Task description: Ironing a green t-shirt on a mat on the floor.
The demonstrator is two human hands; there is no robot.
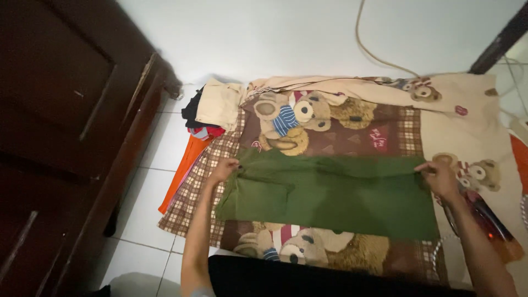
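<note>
A dark green garment (335, 195) lies spread flat on a brown and cream blanket (357, 126) printed with teddy bears. My left hand (224, 169) pinches the garment's upper left corner. At the upper right corner my right hand (440, 176) grips the fabric edge. Both arms reach out from the bottom of the view, and the cloth is stretched between the two hands.
A pile of folded clothes (212, 107), beige, black and red, sits at the blanket's top left, with an orange cloth (184, 165) beside it. A dark wooden cabinet (66, 126) stands on the left on white floor tiles (165, 137). A cord (368, 49) runs along the wall.
</note>
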